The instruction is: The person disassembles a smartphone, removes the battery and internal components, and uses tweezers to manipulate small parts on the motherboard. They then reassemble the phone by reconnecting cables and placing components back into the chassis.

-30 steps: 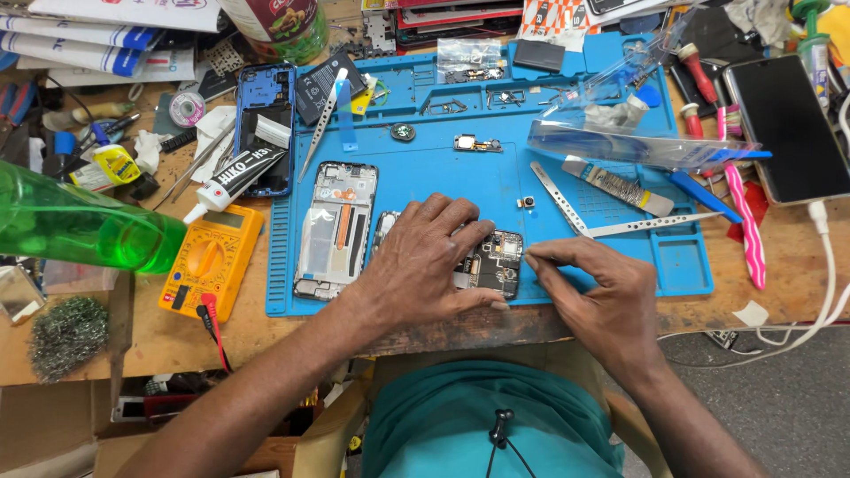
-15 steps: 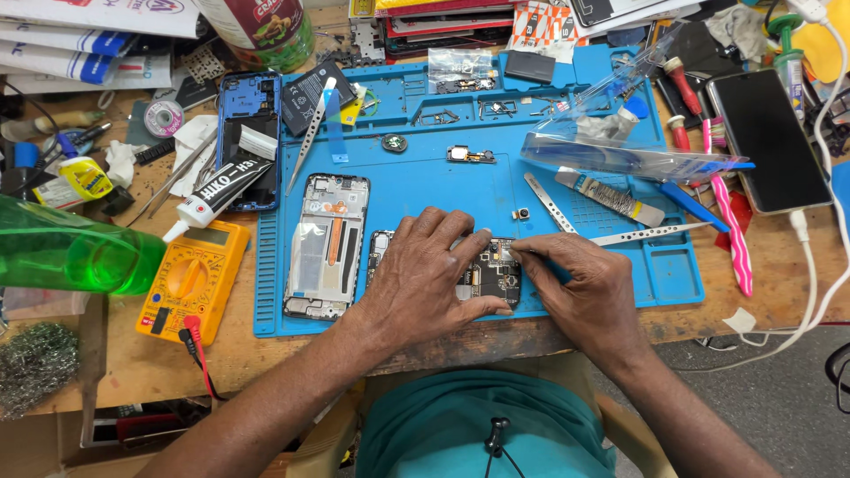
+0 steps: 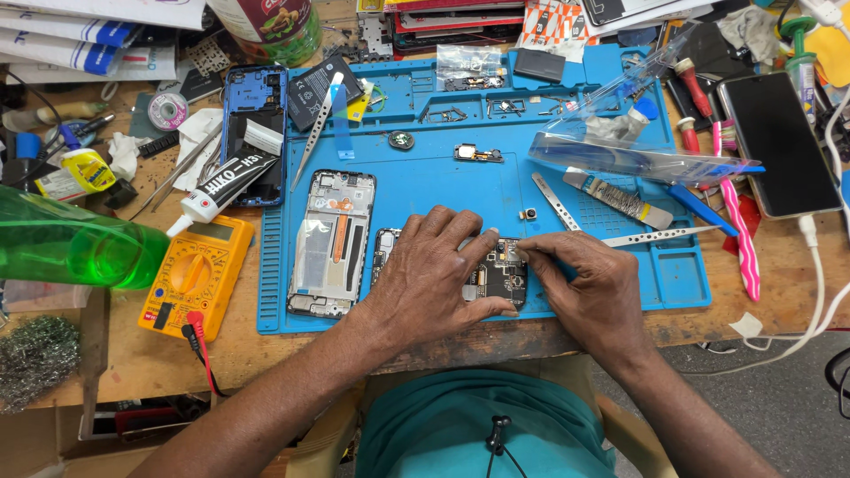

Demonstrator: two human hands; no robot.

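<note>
Well to the left of the fingers a green bottle (image 3: 75,248) lies on its side, with a yellow multimeter (image 3: 197,276) beside it at the edge of the blue work mat (image 3: 425,186). Nearer, just left of the left hand (image 3: 434,279), an opened phone frame (image 3: 332,243) lies with its long axis running away from the person. The left hand lies palm down, fingers spread narrowly and pressed on the dark phone body (image 3: 496,276), which sits beneath and between both hands; its long axis cannot be told, since the hand hides most of it. The right hand (image 3: 589,288) comes in from the right, fingertips pinched close together at the body's upper edge; whether they hold a small part cannot be told. Beyond the right fingertips lie metal tweezers (image 3: 660,235), pointing left toward them.
</note>
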